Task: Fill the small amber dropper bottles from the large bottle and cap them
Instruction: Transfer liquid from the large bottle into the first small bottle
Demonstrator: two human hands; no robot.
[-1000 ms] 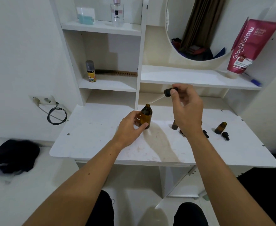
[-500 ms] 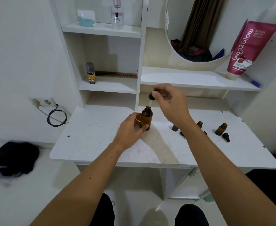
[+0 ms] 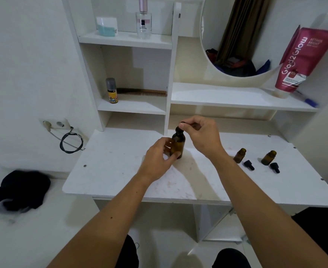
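The large amber bottle [image 3: 177, 145] stands upright on the white table [image 3: 116, 171]. My left hand [image 3: 157, 161] grips its body from the left. My right hand [image 3: 199, 135] pinches the black dropper cap [image 3: 179, 128], which sits on the bottle's neck. Two small amber dropper bottles [image 3: 239, 155] [image 3: 268, 157] stand uncapped to the right. A loose black dropper cap lies in front of each [image 3: 249, 165] [image 3: 274, 167]. My right forearm hides the table just left of them.
Shelves behind the table hold a small spray can [image 3: 111, 90], a comb [image 3: 141, 92], a perfume bottle [image 3: 143, 20] and a red pouch [image 3: 302, 60]. A round mirror [image 3: 236, 35] hangs above. A wall socket with a coiled cable [image 3: 71, 142] and dark cloth [image 3: 21, 190] lie left.
My right hand brought the dropper from up in the air down to the large bottle and lowered its pipette into the neck. My left hand kept hold of the bottle.
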